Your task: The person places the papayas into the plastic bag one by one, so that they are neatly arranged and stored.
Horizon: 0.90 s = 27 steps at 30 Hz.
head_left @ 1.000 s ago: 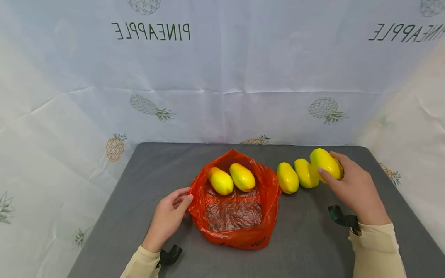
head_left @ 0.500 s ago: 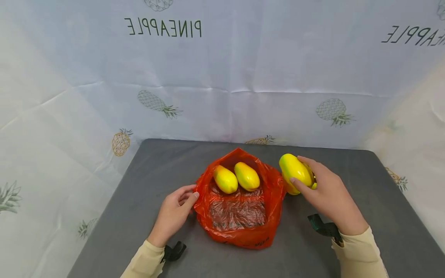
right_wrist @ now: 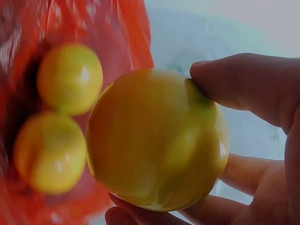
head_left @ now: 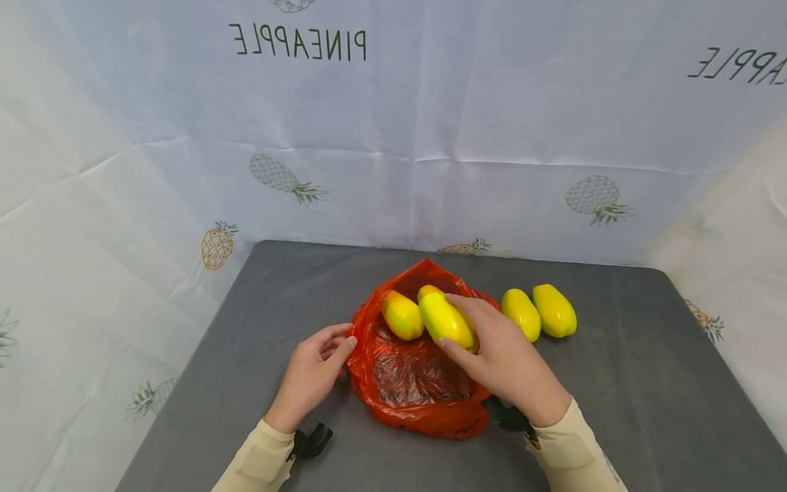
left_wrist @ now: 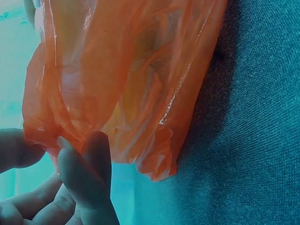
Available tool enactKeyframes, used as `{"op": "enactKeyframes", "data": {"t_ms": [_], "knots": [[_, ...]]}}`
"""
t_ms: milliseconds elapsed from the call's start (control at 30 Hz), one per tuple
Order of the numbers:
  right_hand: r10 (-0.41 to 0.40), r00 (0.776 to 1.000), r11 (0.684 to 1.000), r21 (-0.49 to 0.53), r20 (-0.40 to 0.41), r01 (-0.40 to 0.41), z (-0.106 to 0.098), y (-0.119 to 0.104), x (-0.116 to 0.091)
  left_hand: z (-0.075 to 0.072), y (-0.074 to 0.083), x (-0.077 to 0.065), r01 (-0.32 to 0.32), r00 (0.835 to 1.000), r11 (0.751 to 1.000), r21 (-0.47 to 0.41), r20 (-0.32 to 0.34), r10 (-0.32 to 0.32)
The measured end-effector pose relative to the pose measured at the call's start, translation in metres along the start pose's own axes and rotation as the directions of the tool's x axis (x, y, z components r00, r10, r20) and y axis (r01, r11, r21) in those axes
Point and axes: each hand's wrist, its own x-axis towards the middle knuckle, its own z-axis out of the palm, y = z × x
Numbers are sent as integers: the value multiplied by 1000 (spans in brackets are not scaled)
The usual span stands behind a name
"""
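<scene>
- Right hand point(head_left: 505, 352) grips a yellow fruit point(head_left: 445, 320) over the red bag point(head_left: 424, 418), shifted in from beside its right edge.
- Left hand point(head_left: 312, 374) pinches the bag's left rim, unchanged.
- Two loose fruits point(head_left: 555, 311), mostly hidden earlier, show on the worktop point(head_left: 633, 396).

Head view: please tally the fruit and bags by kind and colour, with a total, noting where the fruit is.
Red plastic bag: 1
Yellow fruits: 5 (2 inside the bag, 1 held by the right hand, 2 on the grey table)
Total: 6
</scene>
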Motion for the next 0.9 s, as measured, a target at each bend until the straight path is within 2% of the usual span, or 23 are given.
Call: {"op": "enactKeyframes", "data": {"t_ms": [400,667,900], "knots": [[-33,995,999,-26,99,35,45,-29,2,2,0,0,-2,1000,1000,-2,5,2],[-54,990,998,-10,131,56,59,-35,2,1,0,0,-16,1000,1000,9,1,16],[-48,979,999,3,198,48,69,-34,4,2,0,0,-16,1000,1000,5,-1,16]]}}
